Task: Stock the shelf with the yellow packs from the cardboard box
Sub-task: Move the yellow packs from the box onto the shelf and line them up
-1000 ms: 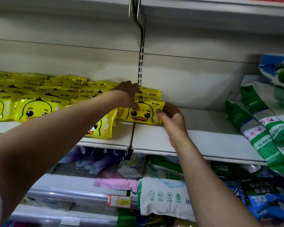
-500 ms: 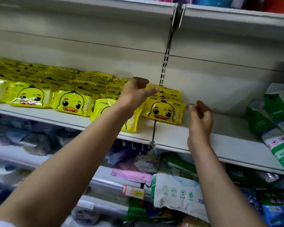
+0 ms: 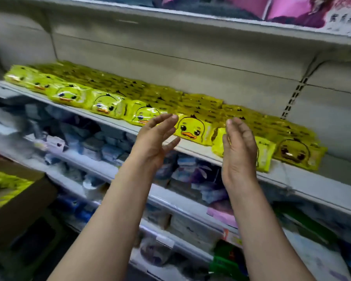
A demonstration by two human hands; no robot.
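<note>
Head view: left hand [image 3: 153, 141], right hand [image 3: 238, 151] both spread, empty, before yellow packs [image 3: 193, 128].

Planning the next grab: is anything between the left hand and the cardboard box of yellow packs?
Nothing visible. The left hand hangs open before the shelf; the cardboard box, down-left, shows its yellow packs uncovered.

both hands [image 3: 195, 147] raised, fingers straight, holding nothing
</note>
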